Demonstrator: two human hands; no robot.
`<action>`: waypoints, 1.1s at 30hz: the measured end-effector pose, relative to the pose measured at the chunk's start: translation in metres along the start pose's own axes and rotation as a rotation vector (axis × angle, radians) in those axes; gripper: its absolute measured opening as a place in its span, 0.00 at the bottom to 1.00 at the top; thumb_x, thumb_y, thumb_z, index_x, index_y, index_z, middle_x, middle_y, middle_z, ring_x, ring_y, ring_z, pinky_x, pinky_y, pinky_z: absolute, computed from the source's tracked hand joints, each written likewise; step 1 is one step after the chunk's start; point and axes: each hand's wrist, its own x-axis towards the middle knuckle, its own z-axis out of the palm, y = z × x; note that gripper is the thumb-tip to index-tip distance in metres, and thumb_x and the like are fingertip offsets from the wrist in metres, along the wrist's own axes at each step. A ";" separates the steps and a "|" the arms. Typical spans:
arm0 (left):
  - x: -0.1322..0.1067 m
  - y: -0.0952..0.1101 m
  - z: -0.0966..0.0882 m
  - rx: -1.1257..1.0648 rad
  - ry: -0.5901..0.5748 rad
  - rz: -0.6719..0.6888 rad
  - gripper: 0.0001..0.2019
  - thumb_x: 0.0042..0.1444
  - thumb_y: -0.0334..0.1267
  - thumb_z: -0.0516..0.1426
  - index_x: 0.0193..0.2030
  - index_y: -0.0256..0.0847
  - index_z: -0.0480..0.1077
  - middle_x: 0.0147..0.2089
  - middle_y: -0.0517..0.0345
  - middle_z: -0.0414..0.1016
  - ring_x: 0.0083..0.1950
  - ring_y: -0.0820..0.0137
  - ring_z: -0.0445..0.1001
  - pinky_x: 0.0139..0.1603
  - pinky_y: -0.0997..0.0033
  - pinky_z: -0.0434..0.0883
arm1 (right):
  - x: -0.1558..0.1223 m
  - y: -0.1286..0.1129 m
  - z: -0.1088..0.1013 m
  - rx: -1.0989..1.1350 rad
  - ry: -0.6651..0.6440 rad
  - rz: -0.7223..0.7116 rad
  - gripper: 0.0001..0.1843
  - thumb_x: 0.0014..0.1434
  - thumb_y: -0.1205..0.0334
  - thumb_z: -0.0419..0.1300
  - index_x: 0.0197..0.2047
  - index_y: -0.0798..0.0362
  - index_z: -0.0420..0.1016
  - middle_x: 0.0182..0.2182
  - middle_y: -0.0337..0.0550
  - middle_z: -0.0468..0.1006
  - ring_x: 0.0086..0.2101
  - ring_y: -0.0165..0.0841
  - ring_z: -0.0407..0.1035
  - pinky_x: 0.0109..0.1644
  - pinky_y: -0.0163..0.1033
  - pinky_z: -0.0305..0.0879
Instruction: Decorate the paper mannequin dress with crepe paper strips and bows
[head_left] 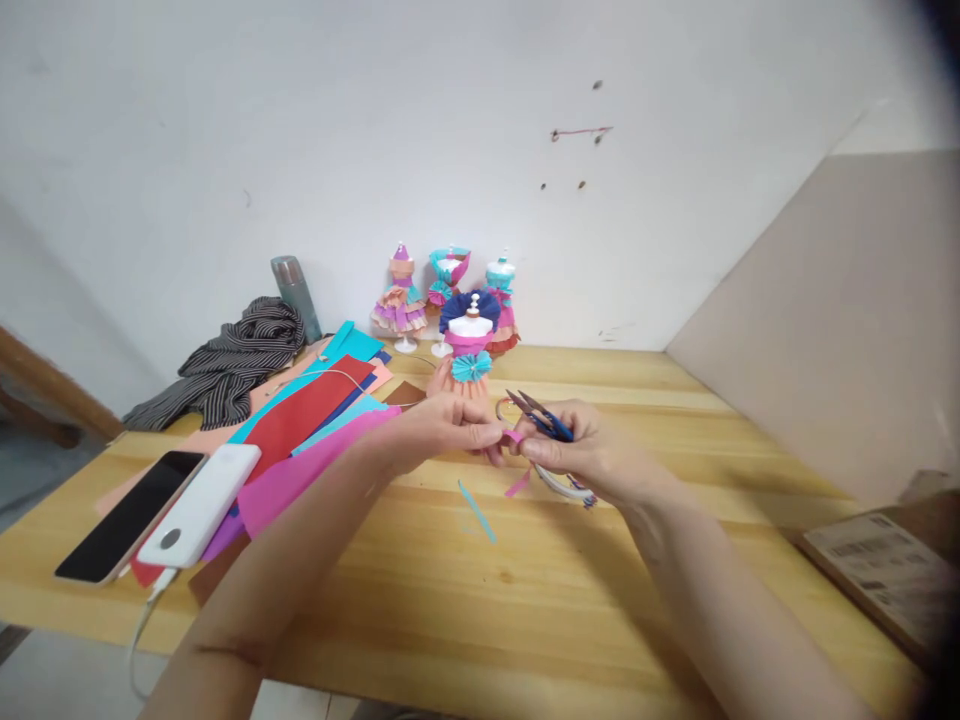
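1. One pink strip (pixel 513 437) is my clock's centre, raised above the table (pixel 420 600) between two hands. The left hand (pixel 461 425) pinches its end between thumb and fingers.
2. The right hand (pixel 585 445) is wrapped round one pair of scissors (pixel 553 424) at 1 o'clock, blades slightly parted and aimed away from the strip. Its thumb and fingertip reach the strip's other side – I can't tell how firmly they press.
3. I judge the step in hand to be finger work on the strip, with the scissors merely parked. The next move, to my mind, calls for a light pinch – thin stuff tears – and blade tips clear of the left fingers.
4. Nearby: one pink scrap (pixel 517 484) at 6, perhaps joined to the strip, I can't tell; one blue scrap (pixel 477 511) at 7; one pale loop (pixel 553 482) at 4.
5. At 11 to 12, four dress forms (pixel 472 342).
6. Toward 9, coloured sheets (pixel 319 402), too overlapped to count; one phone (pixel 131 515), one power bank (pixel 201 505).
7. Farther: one bottle (pixel 298 297) at 10, one striped cloth (pixel 232 365) just below it, one carton (pixel 874 565) between 3 and 4.
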 end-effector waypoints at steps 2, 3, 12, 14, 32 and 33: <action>0.003 0.000 0.001 -0.062 -0.020 -0.046 0.19 0.49 0.53 0.62 0.28 0.36 0.76 0.29 0.53 0.78 0.37 0.69 0.75 0.46 0.67 0.70 | -0.001 -0.004 -0.003 -0.015 0.013 -0.002 0.16 0.45 0.51 0.69 0.25 0.56 0.75 0.16 0.34 0.64 0.16 0.22 0.52 0.18 0.32 0.44; 0.004 -0.001 0.001 -0.092 -0.024 -0.052 0.19 0.48 0.53 0.63 0.28 0.35 0.75 0.29 0.53 0.78 0.35 0.70 0.74 0.44 0.68 0.70 | -0.001 -0.005 -0.004 -0.014 0.023 0.006 0.15 0.44 0.52 0.69 0.25 0.55 0.75 0.15 0.33 0.64 0.16 0.22 0.51 0.17 0.32 0.43; 0.005 -0.002 -0.002 -0.285 -0.035 -0.145 0.20 0.48 0.52 0.63 0.33 0.33 0.75 0.28 0.49 0.79 0.32 0.69 0.77 0.36 0.71 0.69 | 0.004 0.000 -0.019 -0.096 0.085 0.028 0.17 0.43 0.50 0.69 0.25 0.56 0.74 0.18 0.36 0.68 0.20 0.25 0.57 0.21 0.32 0.50; 0.006 -0.005 -0.001 -0.294 -0.058 -0.149 0.17 0.48 0.49 0.64 0.31 0.33 0.75 0.29 0.49 0.80 0.32 0.69 0.77 0.34 0.72 0.69 | 0.005 0.003 -0.020 -0.125 0.119 0.034 0.18 0.42 0.50 0.70 0.25 0.56 0.74 0.18 0.36 0.67 0.20 0.25 0.57 0.22 0.33 0.50; -0.013 0.022 -0.011 -0.137 -0.061 -0.049 0.07 0.48 0.34 0.60 0.22 0.35 0.71 0.30 0.52 0.80 0.33 0.69 0.76 0.40 0.68 0.71 | 0.020 0.038 0.001 0.171 0.101 -0.060 0.19 0.54 0.47 0.63 0.36 0.57 0.77 0.16 0.33 0.63 0.17 0.23 0.52 0.22 0.32 0.43; -0.012 0.023 -0.013 -0.145 -0.058 -0.049 0.06 0.48 0.33 0.59 0.22 0.35 0.71 0.31 0.51 0.80 0.33 0.68 0.76 0.39 0.68 0.72 | 0.019 0.039 0.003 0.203 0.040 -0.043 0.20 0.53 0.47 0.63 0.36 0.58 0.78 0.14 0.32 0.61 0.16 0.22 0.50 0.22 0.32 0.40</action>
